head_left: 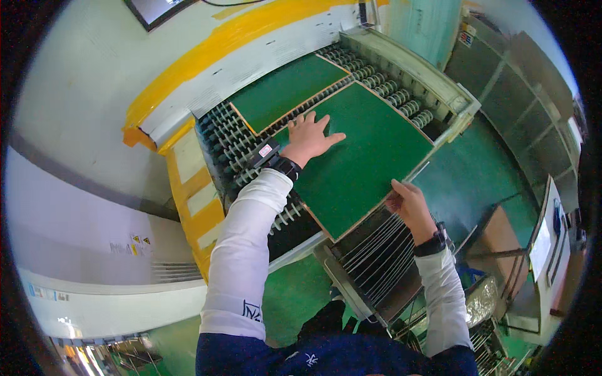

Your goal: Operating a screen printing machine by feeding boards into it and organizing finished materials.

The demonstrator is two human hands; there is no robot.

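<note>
A large flat green panel [364,147] with a copper-coloured border, like a circuit-board panel, lies on the roller conveyor [235,147], its near corner jutting past the front end. My left hand [308,138] is over its left side, fingers spread, palm down; whether the palm presses on the surface I cannot tell. At the near right edge, my right hand [407,203] pinches the panel between thumb and fingers. The fingers beneath are partly hidden. Just beyond, a second green panel [285,91] rests on the rollers close to the machine's white front.
Below the panel's near edge stands a rack [376,263] with thin parallel rods. Yellow-taped machine housing [194,194] borders the conveyor on the left, and a pale side rail [414,59] on the right. At the right are a cardboard sheet [501,241] and a board with papers [545,241].
</note>
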